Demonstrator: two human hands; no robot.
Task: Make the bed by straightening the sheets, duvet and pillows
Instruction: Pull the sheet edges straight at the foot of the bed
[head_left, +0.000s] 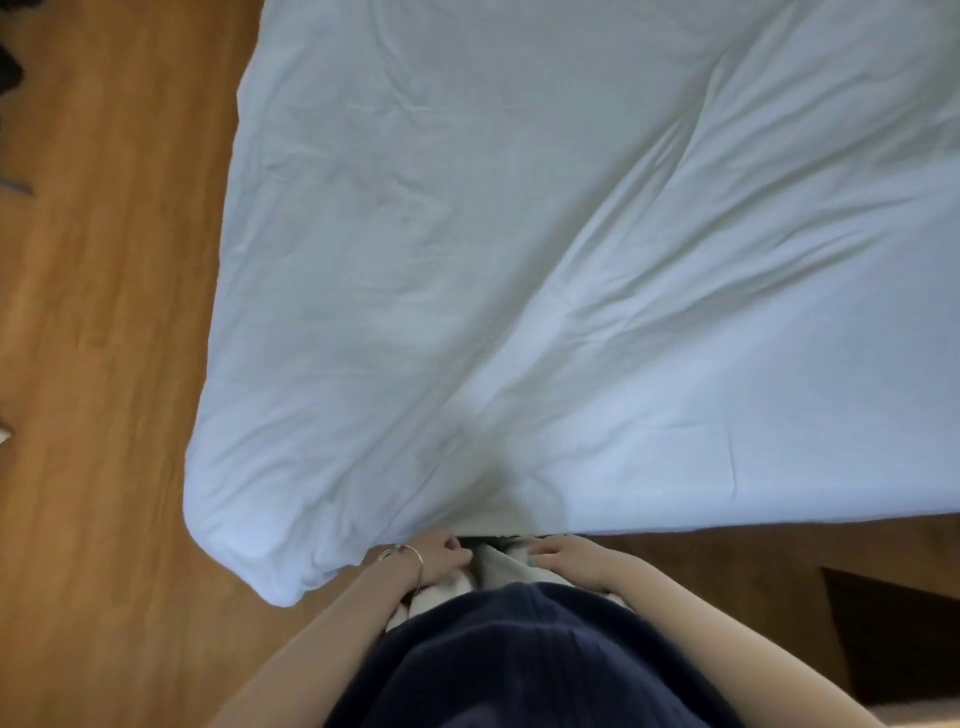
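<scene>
A wooden plank floor (104, 364) is being shown along the left of the view and again at the lower right, beneath the near edge of the bed. Most of the frame is being filled by a white duvet (519, 260), which is being spread across the bed and is hanging over the left side. Its cloth is looking soft and creased, with long folds fanning outward from one gathered spot at the middle of the near edge. A rounded corner of it is drooping at the lower left, above the floor. At the gathered spot the duvet's edge is being pinched by the left hand (441, 558), whose fingers are curled into the fabric; a thin bracelet (410, 564) is being worn on that wrist. The right hand (566, 558) is being held just beside it, its fingers curled at the same edge, though its grip is partly hidden.
</scene>
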